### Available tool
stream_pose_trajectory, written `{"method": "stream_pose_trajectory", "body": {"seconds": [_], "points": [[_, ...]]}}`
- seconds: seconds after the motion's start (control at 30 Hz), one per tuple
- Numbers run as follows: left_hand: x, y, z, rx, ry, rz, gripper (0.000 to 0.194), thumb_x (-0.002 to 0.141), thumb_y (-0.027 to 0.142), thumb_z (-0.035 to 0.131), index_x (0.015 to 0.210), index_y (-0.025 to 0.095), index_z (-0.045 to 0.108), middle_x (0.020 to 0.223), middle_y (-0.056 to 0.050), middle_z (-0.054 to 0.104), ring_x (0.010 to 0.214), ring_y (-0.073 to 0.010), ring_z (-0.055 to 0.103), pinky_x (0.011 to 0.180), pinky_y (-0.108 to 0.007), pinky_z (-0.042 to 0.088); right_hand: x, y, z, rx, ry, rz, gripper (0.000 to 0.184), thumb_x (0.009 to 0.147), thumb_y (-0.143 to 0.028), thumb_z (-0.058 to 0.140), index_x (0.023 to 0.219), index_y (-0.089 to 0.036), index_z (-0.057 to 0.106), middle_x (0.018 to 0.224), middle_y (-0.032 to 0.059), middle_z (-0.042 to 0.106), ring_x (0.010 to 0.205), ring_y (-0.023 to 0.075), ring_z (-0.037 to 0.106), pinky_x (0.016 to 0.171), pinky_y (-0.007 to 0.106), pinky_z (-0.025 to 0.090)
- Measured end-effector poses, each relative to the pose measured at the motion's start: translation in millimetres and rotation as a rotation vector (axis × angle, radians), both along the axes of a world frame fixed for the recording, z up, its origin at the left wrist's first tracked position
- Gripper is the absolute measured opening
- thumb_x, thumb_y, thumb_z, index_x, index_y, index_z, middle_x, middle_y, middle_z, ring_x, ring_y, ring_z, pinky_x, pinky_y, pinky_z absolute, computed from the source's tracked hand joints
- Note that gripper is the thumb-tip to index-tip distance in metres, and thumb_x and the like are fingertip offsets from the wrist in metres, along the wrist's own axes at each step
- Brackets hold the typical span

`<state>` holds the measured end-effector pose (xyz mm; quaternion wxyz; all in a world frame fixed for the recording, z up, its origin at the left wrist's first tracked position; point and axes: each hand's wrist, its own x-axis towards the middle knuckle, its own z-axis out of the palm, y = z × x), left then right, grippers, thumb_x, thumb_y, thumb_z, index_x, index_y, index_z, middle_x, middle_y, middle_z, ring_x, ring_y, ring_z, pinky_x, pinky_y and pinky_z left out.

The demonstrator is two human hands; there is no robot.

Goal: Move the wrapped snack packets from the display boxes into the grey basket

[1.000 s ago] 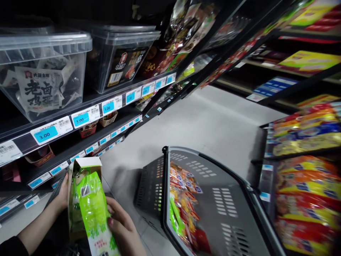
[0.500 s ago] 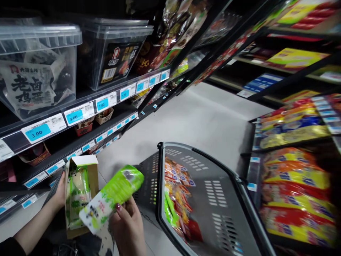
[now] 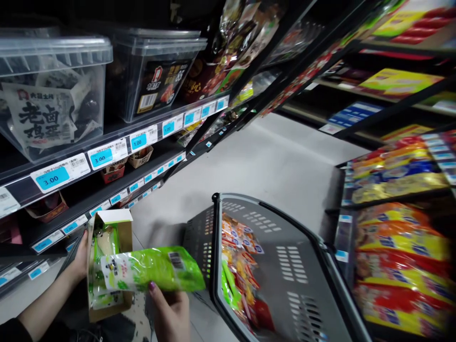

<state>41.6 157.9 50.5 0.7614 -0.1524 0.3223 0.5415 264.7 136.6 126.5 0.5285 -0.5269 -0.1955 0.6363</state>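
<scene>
My left hand (image 3: 80,259) grips the left side of an open cardboard display box (image 3: 128,247), tilted, with green-and-white snack packets (image 3: 107,247) inside. In my right hand (image 3: 170,308) is a single green-and-white snack packet (image 3: 153,268), pinched at its lower edge with the thumb on top. It lies nearly level, its left end overlapping the front of the box and its right end near the basket's side. The grey shopping basket (image 3: 285,289) stands to the right of my right hand and holds several orange, red and green packets (image 3: 240,270).
A dark shelf (image 3: 153,135) with price tags runs along the left, bearing clear plastic tubs (image 3: 53,95) of wrapped snacks. At the right, another rack (image 3: 344,237) holds bright yellow and red bags (image 3: 402,266). Pale floor (image 3: 228,161) lies between them.
My right hand has turned the packet from a slant to nearly level, its right end swinging down toward the basket. The left hand and box have hardly moved.
</scene>
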Motion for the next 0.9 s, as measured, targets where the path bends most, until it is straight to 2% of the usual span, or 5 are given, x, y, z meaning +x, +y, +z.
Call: {"method": "stream_pose_trajectory", "body": {"seconds": [0.3, 0.47, 0.63, 0.8, 0.9], "points": [[1, 0, -3.0, -0.034, 0.059, -0.029, 0.063, 0.083, 0.058, 0.046, 0.122, 0.011, 0.060, 0.094, -0.013, 0.076, 0.107, -0.0342, 0.064, 0.104, -0.048, 0.038, -14, 1, -0.2, 0.156, -0.318, 0.144, 0.027, 0.074, -0.043, 0.071, 0.081, -0.017, 0.068, 0.080, 0.0052, 0.070, 0.076, 0.0191, 0.066, 0.068, 0.027, 0.054], [-2, 0, -11.9, -0.032, 0.038, -0.033, 0.069, 0.082, 0.061, 0.046, 0.131, 0.013, 0.052, 0.106, -0.013, 0.073, 0.111, -0.0318, 0.062, 0.107, -0.046, 0.036, 14, 7, 13.8, 0.166, -0.552, 0.268, 0.033, 0.068, -0.045, 0.074, 0.079, -0.015, 0.068, 0.073, 0.0050, 0.068, 0.068, 0.0182, 0.062, 0.061, 0.023, 0.051], [-4, 0, -20.6, -0.026, 0.008, -0.053, 0.073, 0.083, 0.061, 0.044, 0.137, 0.012, 0.045, 0.110, -0.013, 0.072, 0.115, -0.0314, 0.059, 0.110, -0.046, 0.032, 48, 1, -1.5, 0.095, -0.678, 0.426, 0.035, 0.061, -0.048, 0.075, 0.060, -0.015, 0.062, 0.054, -0.0006, 0.057, 0.054, 0.0143, 0.052, 0.049, 0.021, 0.041], [-4, 0, -24.6, -0.016, 0.017, -0.011, 0.070, 0.085, 0.060, 0.041, 0.135, 0.011, 0.048, 0.105, -0.013, 0.074, 0.117, -0.0301, 0.058, 0.111, -0.042, 0.030, 63, -3, -21.8, -0.028, -0.606, 0.647, 0.049, 0.053, -0.039, 0.080, 0.097, -0.017, 0.073, 0.098, 0.0080, 0.071, 0.095, 0.0279, 0.063, 0.086, 0.035, 0.048], [-3, -1, -20.6, -0.014, 0.025, 0.003, 0.067, 0.085, 0.058, 0.043, 0.131, 0.010, 0.053, 0.103, -0.013, 0.074, 0.114, -0.0306, 0.060, 0.112, -0.041, 0.030, 64, -7, -30.9, -0.076, -0.541, 0.645, 0.048, 0.055, -0.042, 0.081, 0.096, -0.016, 0.074, 0.096, 0.0091, 0.072, 0.096, 0.0292, 0.063, 0.090, 0.039, 0.047]]}}
